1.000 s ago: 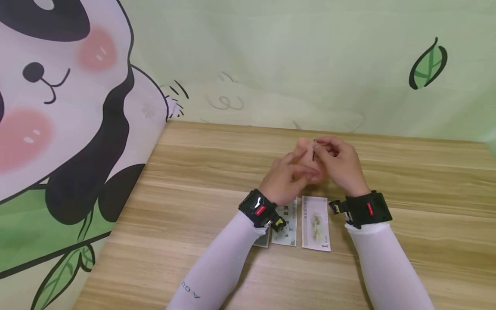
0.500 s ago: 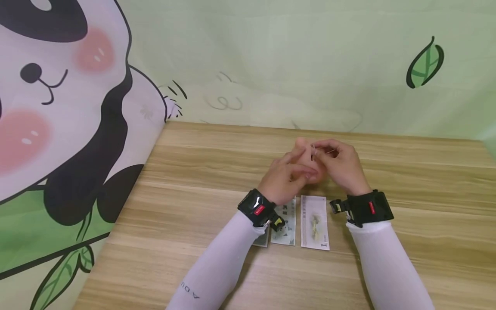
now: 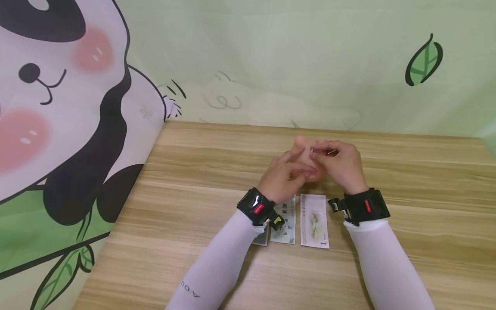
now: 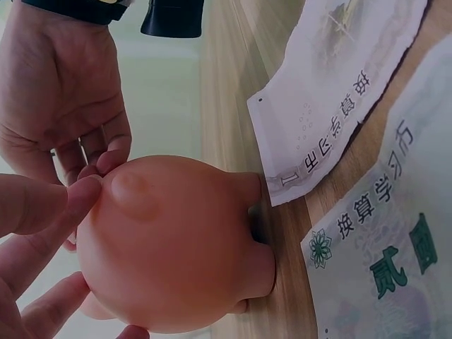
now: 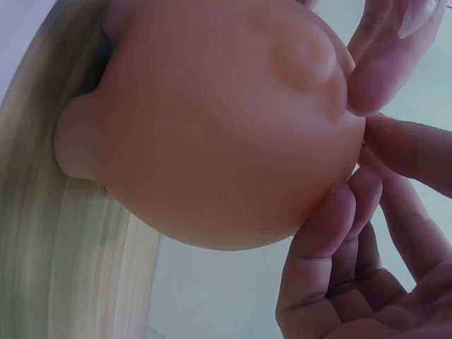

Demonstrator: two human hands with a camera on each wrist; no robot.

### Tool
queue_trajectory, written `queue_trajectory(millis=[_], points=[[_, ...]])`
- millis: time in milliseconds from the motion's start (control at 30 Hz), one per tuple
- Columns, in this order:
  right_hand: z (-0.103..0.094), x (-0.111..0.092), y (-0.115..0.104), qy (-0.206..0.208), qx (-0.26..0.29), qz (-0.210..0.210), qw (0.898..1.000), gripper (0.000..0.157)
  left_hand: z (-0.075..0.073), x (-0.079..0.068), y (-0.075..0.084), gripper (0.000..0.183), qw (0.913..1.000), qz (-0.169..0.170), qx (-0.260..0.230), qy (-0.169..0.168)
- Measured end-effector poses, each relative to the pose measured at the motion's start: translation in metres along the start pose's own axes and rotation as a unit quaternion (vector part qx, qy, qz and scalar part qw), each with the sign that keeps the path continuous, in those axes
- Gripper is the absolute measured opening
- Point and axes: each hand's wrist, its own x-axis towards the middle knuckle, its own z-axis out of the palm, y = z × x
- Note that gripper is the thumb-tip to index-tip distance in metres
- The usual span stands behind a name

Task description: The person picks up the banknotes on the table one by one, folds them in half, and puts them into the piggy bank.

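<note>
A pinkish-orange piggy bank [image 4: 169,244] stands on its short legs on the table, partly covered by the hands in the head view. My left hand [image 3: 280,178] holds it from the left, fingers spread over its top and side. At the top, the thumb and index finger of my right hand [image 3: 342,165] pinch a small, thin, pale thing like a coin at the slot, which the fingers hide. Fingertips of both hands crowd the crown of the piggy bank [image 5: 212,134] in the right wrist view.
Nearer than the piggy bank lie paper play banknotes: a lilac 1 note [image 3: 314,221], a pale green note [image 3: 287,232] and a darker one [image 3: 261,239] mostly under the left wrist. Behind the wooden table [image 3: 418,193] hangs a green backdrop [image 3: 302,60] with a panda drawing.
The dark slot showed earlier beside the right fingertips, and those fingers now cover it. My right fingers have shifted slightly down and left; the left hand keeps its hold.
</note>
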Motion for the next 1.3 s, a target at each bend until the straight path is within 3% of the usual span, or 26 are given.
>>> queue_trajectory(millis=[167,733,1300], points=[[0.0000,-0.0007,-0.0011,0.009,0.009,0.017,1.000,0.017,0.0000,0.0000,0.0002,0.022,1.0000,-0.001,-0.001,0.003],[0.0012,-0.0005,-0.0003,0.011,0.008,0.008,1.000,0.016,-0.0007,-0.0011,0.0004,0.021,1.0000,-0.002,-0.006,0.006],[0.0004,0.0005,-0.0001,-0.002,0.044,0.044,0.998,0.020,-0.0010,0.0007,0.0004,0.022,1.0000,0.003,0.003,0.003]])
